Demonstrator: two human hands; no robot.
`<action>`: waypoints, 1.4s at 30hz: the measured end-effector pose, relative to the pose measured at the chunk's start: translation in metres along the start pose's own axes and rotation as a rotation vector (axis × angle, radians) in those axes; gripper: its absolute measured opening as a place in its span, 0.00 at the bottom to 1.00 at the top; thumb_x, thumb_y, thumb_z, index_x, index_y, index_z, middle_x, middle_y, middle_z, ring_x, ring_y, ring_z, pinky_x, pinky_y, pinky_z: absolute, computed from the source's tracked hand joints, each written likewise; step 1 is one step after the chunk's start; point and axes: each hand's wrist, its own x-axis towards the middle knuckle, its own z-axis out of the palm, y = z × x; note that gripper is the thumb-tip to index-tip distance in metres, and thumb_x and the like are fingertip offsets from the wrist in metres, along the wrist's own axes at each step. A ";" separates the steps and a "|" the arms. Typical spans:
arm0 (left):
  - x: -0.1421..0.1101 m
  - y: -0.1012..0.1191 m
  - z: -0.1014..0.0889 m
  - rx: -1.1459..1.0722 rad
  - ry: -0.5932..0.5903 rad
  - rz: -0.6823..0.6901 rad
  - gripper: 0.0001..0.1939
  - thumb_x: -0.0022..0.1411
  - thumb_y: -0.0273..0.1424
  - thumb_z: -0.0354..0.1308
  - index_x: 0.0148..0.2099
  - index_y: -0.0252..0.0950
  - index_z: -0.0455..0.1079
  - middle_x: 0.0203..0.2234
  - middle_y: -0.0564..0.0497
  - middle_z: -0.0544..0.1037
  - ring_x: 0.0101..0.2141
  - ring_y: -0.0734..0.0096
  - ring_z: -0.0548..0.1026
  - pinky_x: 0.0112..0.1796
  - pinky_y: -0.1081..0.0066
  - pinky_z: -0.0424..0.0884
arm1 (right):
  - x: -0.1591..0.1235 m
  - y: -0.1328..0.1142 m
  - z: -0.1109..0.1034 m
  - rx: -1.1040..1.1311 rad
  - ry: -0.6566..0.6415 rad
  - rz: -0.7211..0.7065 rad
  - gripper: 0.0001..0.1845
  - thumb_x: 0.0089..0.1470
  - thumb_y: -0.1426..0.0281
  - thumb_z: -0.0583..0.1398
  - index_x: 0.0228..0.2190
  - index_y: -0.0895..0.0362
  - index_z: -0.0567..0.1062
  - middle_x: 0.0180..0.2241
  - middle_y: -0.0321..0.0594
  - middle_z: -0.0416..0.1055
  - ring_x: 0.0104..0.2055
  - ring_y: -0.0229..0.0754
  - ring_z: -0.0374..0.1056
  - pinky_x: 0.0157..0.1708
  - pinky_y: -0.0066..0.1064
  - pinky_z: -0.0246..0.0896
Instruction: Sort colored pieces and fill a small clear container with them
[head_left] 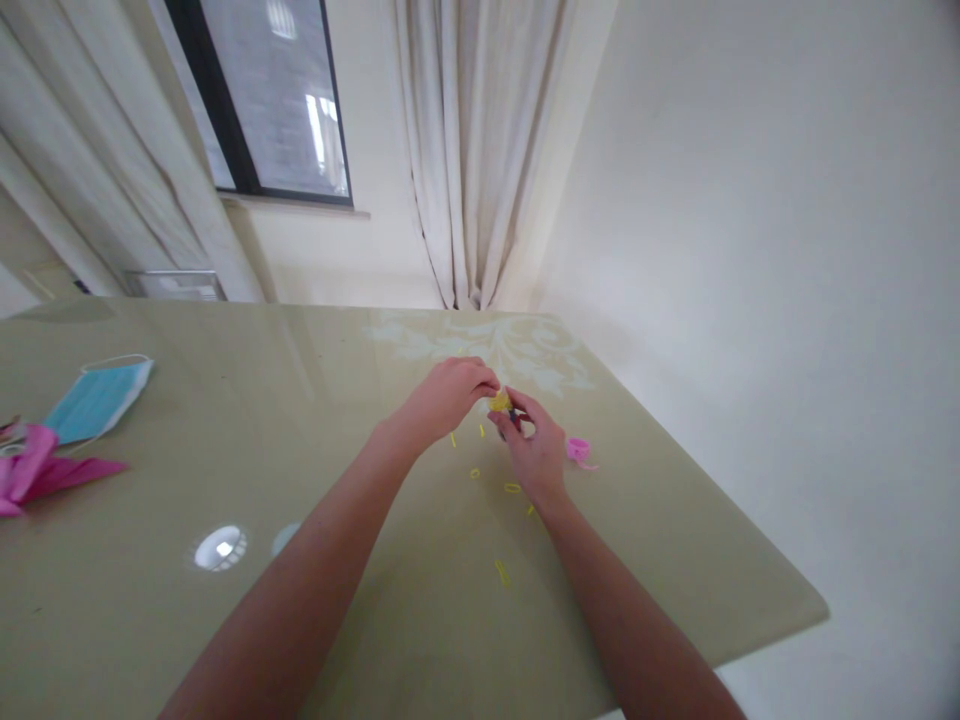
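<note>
Over the table, my right hand is closed around a small bundle of yellow rubber bands, with something dark blue and red showing between its fingers. That dark part is too small to name. My left hand meets the bundle from the left, its fingers pinched together at the upper edge. What the left fingertips hold is mostly hidden. Several loose yellow rubber bands, among them a looped band and a narrow band, lie on the table below the hands. A pink curled band lies just right of my right hand.
The glossy beige table has its right edge beside a white wall. A blue face mask and a pink piece of fabric or plastic lie at the left. Curtains and a window stand behind.
</note>
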 end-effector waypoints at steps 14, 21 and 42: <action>-0.003 0.003 -0.007 0.077 -0.098 -0.008 0.11 0.72 0.26 0.56 0.41 0.37 0.81 0.37 0.48 0.85 0.41 0.62 0.81 0.44 0.66 0.71 | -0.001 0.003 0.000 -0.068 -0.006 -0.058 0.21 0.57 0.59 0.68 0.51 0.53 0.82 0.44 0.46 0.82 0.42 0.49 0.76 0.48 0.43 0.71; -0.003 0.001 -0.003 0.083 -0.063 0.007 0.10 0.73 0.28 0.54 0.43 0.36 0.78 0.37 0.48 0.85 0.39 0.63 0.81 0.42 0.67 0.71 | -0.001 0.003 0.000 -0.043 -0.007 -0.019 0.22 0.57 0.59 0.68 0.52 0.52 0.81 0.47 0.46 0.81 0.42 0.48 0.76 0.47 0.42 0.71; -0.003 0.002 -0.008 0.020 -0.031 -0.007 0.08 0.71 0.27 0.58 0.43 0.37 0.79 0.38 0.48 0.85 0.40 0.63 0.81 0.43 0.68 0.71 | -0.001 0.004 -0.001 -0.023 -0.007 -0.015 0.23 0.56 0.59 0.69 0.51 0.53 0.81 0.46 0.45 0.82 0.41 0.47 0.75 0.45 0.40 0.71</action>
